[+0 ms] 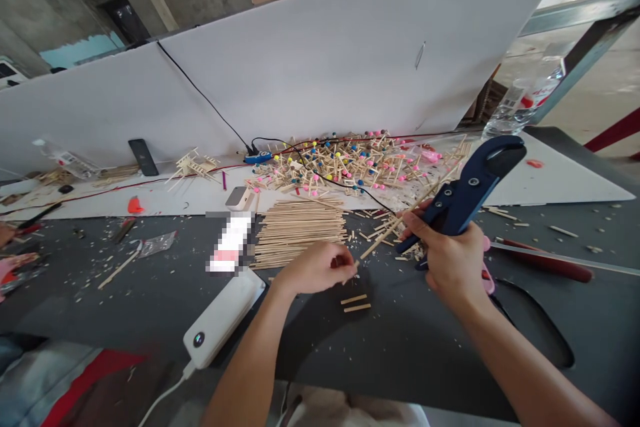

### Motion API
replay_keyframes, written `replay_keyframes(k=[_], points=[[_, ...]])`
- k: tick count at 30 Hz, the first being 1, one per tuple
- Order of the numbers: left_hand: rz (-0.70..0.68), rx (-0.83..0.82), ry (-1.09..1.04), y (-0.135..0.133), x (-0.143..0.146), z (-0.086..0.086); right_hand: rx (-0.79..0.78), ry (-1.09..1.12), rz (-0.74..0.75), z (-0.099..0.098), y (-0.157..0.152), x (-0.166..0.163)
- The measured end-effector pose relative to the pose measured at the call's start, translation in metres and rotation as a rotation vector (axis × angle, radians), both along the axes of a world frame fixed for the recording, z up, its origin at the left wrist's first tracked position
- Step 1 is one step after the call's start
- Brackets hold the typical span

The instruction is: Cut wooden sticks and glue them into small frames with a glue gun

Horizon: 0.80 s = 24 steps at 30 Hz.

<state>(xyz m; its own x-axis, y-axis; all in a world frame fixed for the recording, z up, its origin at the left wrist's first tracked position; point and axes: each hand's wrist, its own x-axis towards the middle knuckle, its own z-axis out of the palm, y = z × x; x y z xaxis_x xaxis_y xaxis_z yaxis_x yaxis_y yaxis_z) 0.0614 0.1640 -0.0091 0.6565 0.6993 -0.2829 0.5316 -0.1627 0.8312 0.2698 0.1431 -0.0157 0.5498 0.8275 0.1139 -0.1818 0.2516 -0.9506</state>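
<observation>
My right hand (457,260) grips a dark blue hand cutter (460,187) with a rounded, riveted head. A thin wooden stick (379,240) slants past the thumb and finger of that hand, beside the cutter. At the stick's near end, my left hand (325,267) is closed in a pinch, fingertips on the tip. Just below lie two short cut wooden pieces (357,303) on the dark table. Behind my left hand is a row of long wooden sticks (300,227) laid side by side.
A heap of short sticks with coloured balls (340,160) lies against the white partition (300,67). A white power bank (223,320) and a blurred phone (231,243) are at left. Red-handled tool (550,259) and water bottle (525,97) are at right. Another person's hand (7,233) shows far left.
</observation>
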Motion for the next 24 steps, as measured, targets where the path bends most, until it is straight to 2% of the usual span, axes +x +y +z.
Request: replay_keyframes(k=[2, 9, 24], points=[[0.106, -0.094, -0.157, 0.001, 0.000, 0.002, -0.005, 0.032, 0.011, 0.001, 0.000, 0.002], [0.232, -0.353, -0.463, -0.005, 0.023, -0.006, -0.046, 0.047, 0.048, -0.002, 0.004, 0.004], [0.239, -0.453, -0.482, -0.005, 0.025, -0.019, -0.030, -0.050, 0.045, -0.006, 0.006, 0.004]])
